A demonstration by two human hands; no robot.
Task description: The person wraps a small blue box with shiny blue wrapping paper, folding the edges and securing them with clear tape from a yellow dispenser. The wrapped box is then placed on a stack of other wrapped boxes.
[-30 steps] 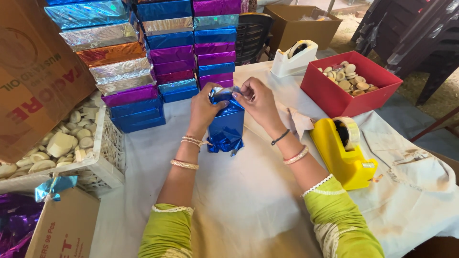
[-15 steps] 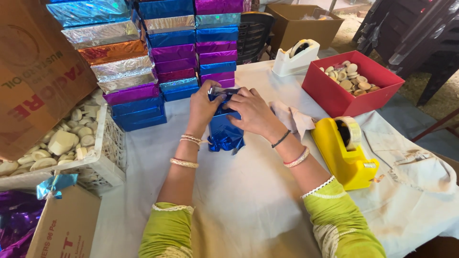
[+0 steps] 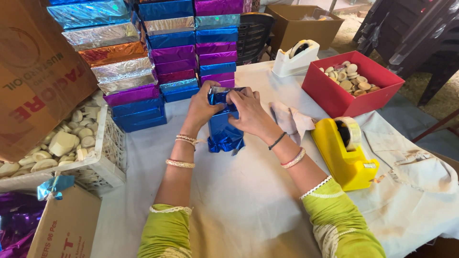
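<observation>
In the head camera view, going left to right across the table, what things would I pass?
White basket of pale pieces → stacks of foil-wrapped boxes → left hand → blue foil box → right hand → yellow tape dispenser → red box.

Both forearms reach forward side by side, away from the near edge of the counter, and converge toward its middle. The left hand (image 3: 201,106) curls inward with its fingers bent and the thumb side facing right, closed in a grip. The right hand (image 3: 248,112) lies palm down, fingers spread and pressing, its fingertips meeting those of the left. Thin bangles circle both wrists, and a dark thread bands the right. Lime-green sleeves with white trim cover the upper forearms.
</observation>
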